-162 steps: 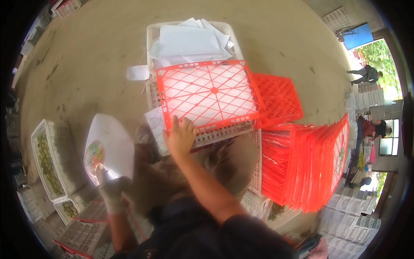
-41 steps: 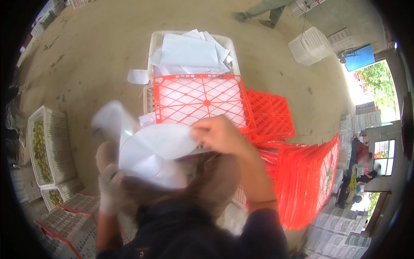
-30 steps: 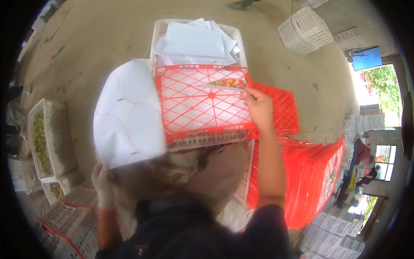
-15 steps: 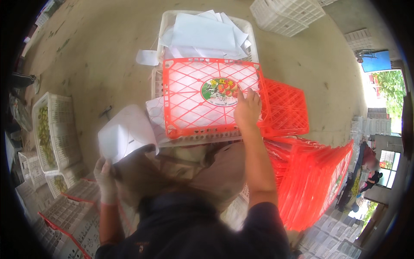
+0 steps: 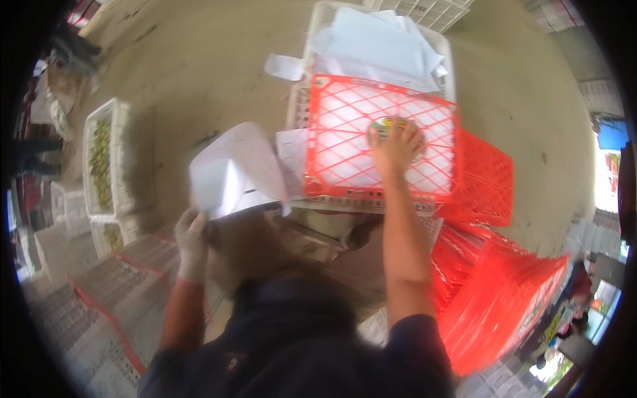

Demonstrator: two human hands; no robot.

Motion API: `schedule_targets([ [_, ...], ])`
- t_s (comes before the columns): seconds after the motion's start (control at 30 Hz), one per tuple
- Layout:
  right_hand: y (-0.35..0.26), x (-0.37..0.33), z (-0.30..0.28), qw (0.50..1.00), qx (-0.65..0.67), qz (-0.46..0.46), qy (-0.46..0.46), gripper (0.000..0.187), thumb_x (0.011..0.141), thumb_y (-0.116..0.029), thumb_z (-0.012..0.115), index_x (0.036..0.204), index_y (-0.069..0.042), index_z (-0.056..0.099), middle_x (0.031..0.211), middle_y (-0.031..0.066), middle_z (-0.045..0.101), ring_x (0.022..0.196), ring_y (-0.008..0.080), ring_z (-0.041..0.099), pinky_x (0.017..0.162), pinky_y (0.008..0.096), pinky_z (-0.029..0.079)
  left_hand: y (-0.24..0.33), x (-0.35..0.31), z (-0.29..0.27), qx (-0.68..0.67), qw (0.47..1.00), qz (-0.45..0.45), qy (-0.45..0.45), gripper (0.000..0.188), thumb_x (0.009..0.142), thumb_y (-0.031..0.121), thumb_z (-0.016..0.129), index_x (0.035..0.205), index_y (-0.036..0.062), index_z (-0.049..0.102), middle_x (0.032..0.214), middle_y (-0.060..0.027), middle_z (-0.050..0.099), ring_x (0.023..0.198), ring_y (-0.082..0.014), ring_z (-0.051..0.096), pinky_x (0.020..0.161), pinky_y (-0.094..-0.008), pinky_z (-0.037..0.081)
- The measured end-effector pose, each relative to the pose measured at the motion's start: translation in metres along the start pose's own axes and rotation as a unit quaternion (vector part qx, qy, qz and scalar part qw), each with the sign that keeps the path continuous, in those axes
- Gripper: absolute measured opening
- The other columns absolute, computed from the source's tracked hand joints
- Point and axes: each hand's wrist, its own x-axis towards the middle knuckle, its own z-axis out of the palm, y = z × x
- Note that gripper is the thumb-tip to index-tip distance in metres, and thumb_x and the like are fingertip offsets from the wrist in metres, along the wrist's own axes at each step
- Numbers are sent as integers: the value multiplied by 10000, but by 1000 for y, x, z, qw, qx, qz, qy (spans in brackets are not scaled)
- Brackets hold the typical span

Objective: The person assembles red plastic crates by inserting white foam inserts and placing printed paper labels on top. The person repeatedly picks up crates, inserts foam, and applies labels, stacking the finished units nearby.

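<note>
My gloved left hand [image 5: 192, 242] is closed on the near corner of a curved white sheet [image 5: 229, 169], holding it up beside the crates. My bare right hand [image 5: 398, 151] lies with fingers spread on a red plastic lattice panel [image 5: 456, 149], covering much of its oval fruit-picture label [image 5: 381, 124]. White paper shows through the lattice. Underneath is a pale perforated crate [image 5: 299, 106], and another white sheet [image 5: 292, 156] sticks out at the left. Whether the panel is a lid or a basket's base, I cannot tell.
Behind the panel, a white crate [image 5: 450, 63] holds loose white sheets [image 5: 371, 46]. A red lattice basket [image 5: 488, 182] and a leaning stack of red lattice pieces [image 5: 494, 298] are at the right. White crates of green fruit [image 5: 101, 162] stand on the left.
My right hand has moved from the label's right edge onto the label, fingers spread. The left hand still holds the curved sheet. The whole view has shifted, with the crates now further right.
</note>
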Motion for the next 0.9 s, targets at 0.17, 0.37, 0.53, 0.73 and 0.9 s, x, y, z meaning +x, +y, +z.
schedule_targets([
  [0.17, -61, -78, -69, 941, 295, -15, -163, 477, 995, -426, 552, 1203, -7, 644, 1118, 219, 692, 1079, 352, 653, 900, 432, 519, 1, -29, -23, -26, 998, -33, -44, 167, 891, 175, 677, 961, 24, 678, 778, 27, 620, 694, -68, 549, 663, -216, 437],
  [0.37, -126, -174, -53, 518, 656, 168, -522, 575, 939, -391, 683, 1316, 24, 552, 1301, 155, 626, 1139, 232, 623, 1012, 379, 473, -18, -61, -61, 97, 961, -125, -225, 161, 860, 135, 706, 941, -5, 708, 869, -31, 694, 793, -97, 615, 699, -259, 493],
  [0.53, -147, -155, -91, 616, 632, -8, -471, 463, 898, -197, 729, 1292, -1, 587, 1177, 127, 681, 1080, 207, 641, 959, 360, 501, 3, -62, -31, 170, 928, -94, -319, 237, 914, 165, 676, 1085, 3, 694, 947, -37, 701, 889, -130, 637, 795, -301, 528],
  [0.73, -101, -24, -87, 625, 748, 189, -120, 433, 920, -133, 650, 1271, 98, 550, 1096, 133, 677, 986, 213, 653, 877, 357, 517, 6, -43, -4, 25, 989, -67, -129, 321, 957, 144, 610, 1216, -41, 649, 851, -29, 648, 707, -90, 585, 651, -229, 484],
  [0.9, -38, 116, -47, 502, 802, 314, -75, 408, 951, -92, 642, 1322, 35, 531, 1260, 158, 606, 1105, 308, 634, 924, 462, 542, 1, -26, 4, 4, 991, -94, -94, 297, 965, 170, 586, 1164, -37, 664, 784, -67, 658, 569, -96, 572, 524, -222, 463],
])
